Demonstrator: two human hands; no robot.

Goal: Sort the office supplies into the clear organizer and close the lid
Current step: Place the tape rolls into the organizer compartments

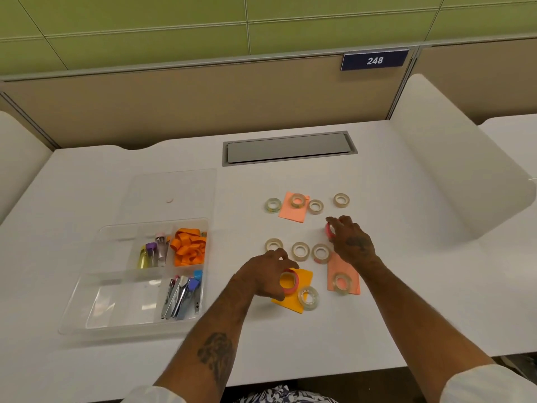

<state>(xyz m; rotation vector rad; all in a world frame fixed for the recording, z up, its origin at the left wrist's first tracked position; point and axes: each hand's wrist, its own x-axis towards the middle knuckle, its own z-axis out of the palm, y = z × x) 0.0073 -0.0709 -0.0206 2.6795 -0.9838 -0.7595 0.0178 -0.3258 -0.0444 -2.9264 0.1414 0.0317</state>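
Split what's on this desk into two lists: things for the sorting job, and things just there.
Job: organizer, lid, tape rolls, paper notes, orange ribbon, bottles, clippers, left hand, right hand.

Just there: grey desk hatch, sign 248, white dividers.

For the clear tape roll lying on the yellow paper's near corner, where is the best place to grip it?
Come from above and pinch the clear tape roll across its outer rim, or one finger in its hole. It lies flat, hole up, with free space to its right; the left hand is close on its left.
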